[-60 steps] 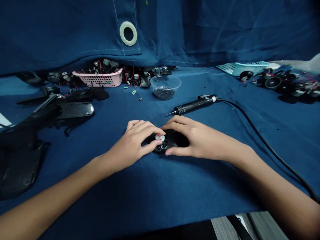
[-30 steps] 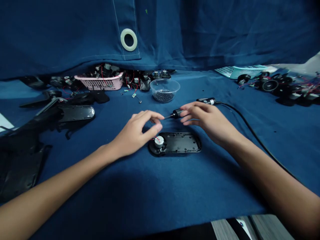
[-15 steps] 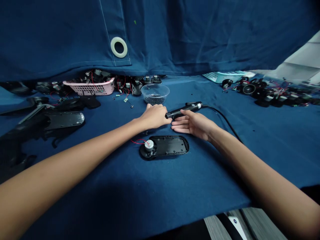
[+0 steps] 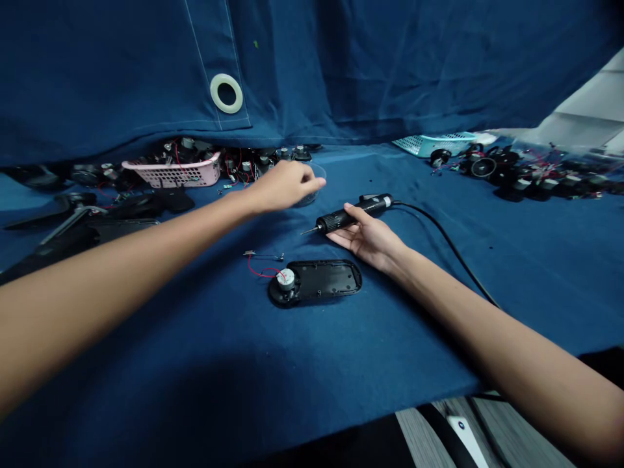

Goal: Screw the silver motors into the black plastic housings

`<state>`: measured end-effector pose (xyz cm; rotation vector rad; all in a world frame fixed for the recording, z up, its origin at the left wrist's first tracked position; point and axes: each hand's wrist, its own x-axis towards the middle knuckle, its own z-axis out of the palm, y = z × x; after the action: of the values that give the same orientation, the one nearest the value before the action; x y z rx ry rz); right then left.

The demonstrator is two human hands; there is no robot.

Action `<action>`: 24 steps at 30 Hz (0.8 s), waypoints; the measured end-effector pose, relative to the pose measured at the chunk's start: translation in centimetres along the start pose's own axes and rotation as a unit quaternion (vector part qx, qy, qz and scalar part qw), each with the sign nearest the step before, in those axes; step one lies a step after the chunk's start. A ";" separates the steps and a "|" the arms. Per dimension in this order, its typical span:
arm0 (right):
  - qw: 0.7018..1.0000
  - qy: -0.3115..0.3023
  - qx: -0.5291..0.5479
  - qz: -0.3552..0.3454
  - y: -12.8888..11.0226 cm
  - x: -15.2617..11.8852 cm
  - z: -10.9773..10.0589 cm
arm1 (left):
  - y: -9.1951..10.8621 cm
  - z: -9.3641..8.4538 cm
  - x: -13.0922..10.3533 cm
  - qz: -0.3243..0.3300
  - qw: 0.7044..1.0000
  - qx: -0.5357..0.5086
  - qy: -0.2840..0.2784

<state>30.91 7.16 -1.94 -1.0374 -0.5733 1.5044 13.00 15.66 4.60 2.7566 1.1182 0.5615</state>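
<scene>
My right hand [image 4: 373,240] is closed around a black electric screwdriver [image 4: 355,213], held above the cloth with its thin bit pointing left. My left hand [image 4: 285,186] is over the clear plastic bowl [image 4: 319,171] of small dark pieces, covering much of it. Its thumb stands apart from the bent fingers, whose tips are partly hidden, and I see nothing held. In front of both hands lies a long black plastic shell [image 4: 331,281] with a round white-topped motor [image 4: 285,279] at its left end. Red wires [image 4: 258,270] run from it to a small part [image 4: 249,253].
A pink basket [image 4: 180,174] full of wired parts stands at the back left, with black housings [image 4: 82,211] nearby. A teal basket [image 4: 433,144] and heaped motor parts [image 4: 526,175] are at the back right. The screwdriver's cord [image 4: 443,234] trails right. A blue curtain [image 4: 312,71] hangs low.
My left hand has left the front end of the screwdriver and moved back and left to the bowl. The screwdriver's bit now shows; my right hand has shifted slightly left with it.
</scene>
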 end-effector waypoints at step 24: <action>0.997 -0.032 -0.063 -0.011 0.5 0.1 -0.1 | -5.4 1.6 9.4 -0.174 0.919 0.166 -0.313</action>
<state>30.78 7.09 -2.43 -1.0801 -0.7300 1.5015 16.28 26.11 4.60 2.5549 1.5546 -0.5654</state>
